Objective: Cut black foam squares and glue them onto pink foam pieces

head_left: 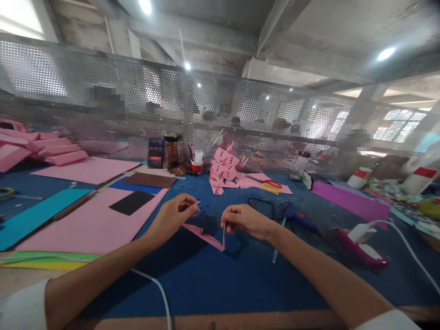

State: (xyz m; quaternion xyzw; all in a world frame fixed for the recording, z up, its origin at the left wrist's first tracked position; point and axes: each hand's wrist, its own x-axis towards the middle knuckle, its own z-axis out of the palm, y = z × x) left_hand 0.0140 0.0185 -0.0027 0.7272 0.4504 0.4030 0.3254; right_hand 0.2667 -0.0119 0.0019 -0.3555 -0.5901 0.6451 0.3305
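Note:
Over the blue table mat my left hand (177, 211) is closed in a pinch, with a small pink bit of paper showing at its fingertips. My right hand (242, 219) pinches the upper end of a thin, folded pink paper strip (206, 237). The strip drops from those fingers, bends sharply, and runs left to below my left hand. Whether it joins the bit in my left fingers cannot be made out. Behind both hands stands a pink folded-paper figure (223, 167) with black dots. Red and yellow scissors (272, 185) lie to its right.
A blue glue gun (300, 215) and a magenta power strip (360, 247) lie at right. Pink sheets (85, 220) and a black piece (131, 203) are at left. Jars, a red-and-white cup (197, 165) and a perforated metal screen (192, 101) stand behind. A white cable (160, 286) crosses the front.

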